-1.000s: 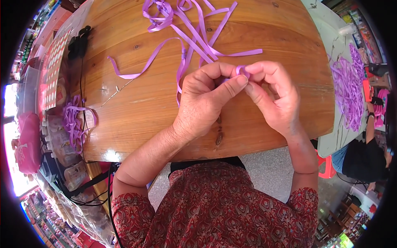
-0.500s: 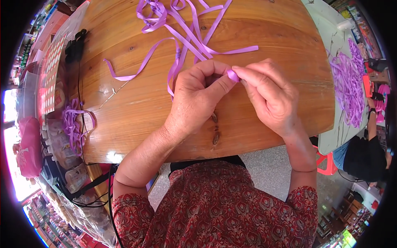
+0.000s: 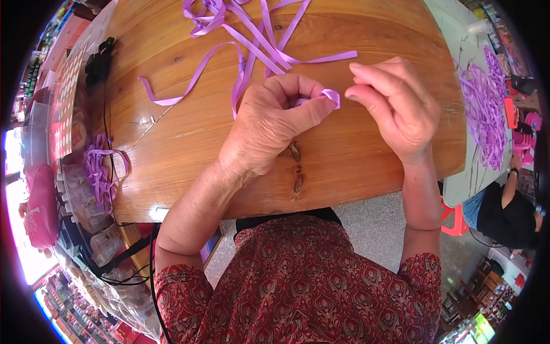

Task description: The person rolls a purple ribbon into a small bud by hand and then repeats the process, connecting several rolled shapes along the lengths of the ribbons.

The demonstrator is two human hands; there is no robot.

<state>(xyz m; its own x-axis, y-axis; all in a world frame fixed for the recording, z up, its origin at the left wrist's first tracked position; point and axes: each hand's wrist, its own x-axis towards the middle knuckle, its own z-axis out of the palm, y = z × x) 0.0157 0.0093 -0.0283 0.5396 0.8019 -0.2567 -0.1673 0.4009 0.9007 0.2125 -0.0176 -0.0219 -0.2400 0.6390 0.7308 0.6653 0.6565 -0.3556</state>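
Between the thumb and index finger of my left hand (image 3: pixel 275 117) is pinched a purple ribbon (image 3: pixel 332 97), folded into a small loop at the fingertips. The rest of that piece is mostly hidden by the palm. To its right, my right hand (image 3: pixel 401 106) hovers apart from the ribbon, thumb and index fingertips separated with a gap between them and nothing visible in it. Beyond my hands, long purple ribbons (image 3: pixel 263 43) lie across the wooden table (image 3: pixel 366 166), some with knots in them.
A bundle of purple ribbon (image 3: pixel 100 172) hangs at the table's left edge, near a dotted box (image 3: pixel 69 109) and a black cord. On the right, a pale marbled table (image 3: pixel 458 186) bears a big heap of purple ribbons (image 3: pixel 484 114). Another person (image 3: pixel 501 215) is beyond it.
My right hand has let go of the ribbon and moved right, its fingertips parting. The left hand keeps its pinch, and the small loop now stands out at its fingertips.
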